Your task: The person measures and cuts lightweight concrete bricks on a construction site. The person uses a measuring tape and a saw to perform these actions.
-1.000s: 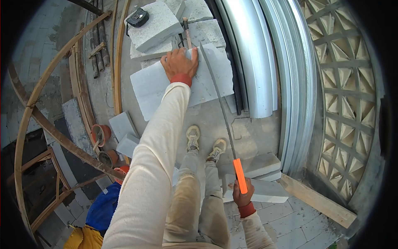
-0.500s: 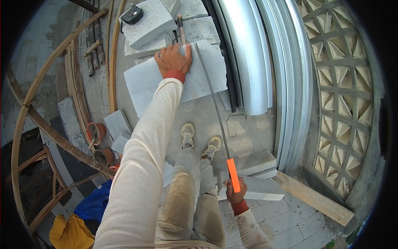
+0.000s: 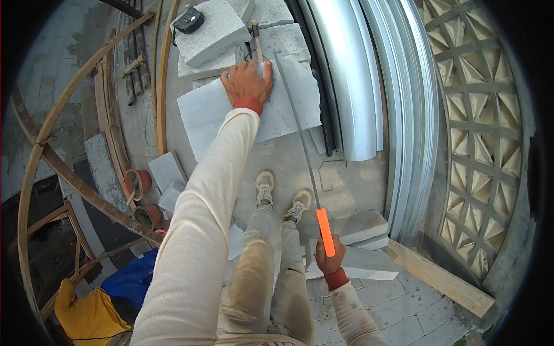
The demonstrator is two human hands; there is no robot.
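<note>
A pale grey lightweight concrete block lies flat in front of me, across other blocks. My left hand bears down on it, fingers bent at its far edge. A hand saw with a long thin blade lies across the block's right part, to the right of that hand. Its orange handle is in my right hand, which is closed around it lower down, near my right leg. Just beyond my left hand, a wooden-handled tool rests among the blocks; its head is hidden.
A black tape measure sits on a stacked block. Shiny metal sheets run along the right, beside a patterned block wall. Buckets and a curved wooden strip are left. A plank lies lower right.
My right hand has pushed the saw a little forward, so the blade reaches slightly farther over the block. My left hand stays in place on the block. The view has shifted slightly.
</note>
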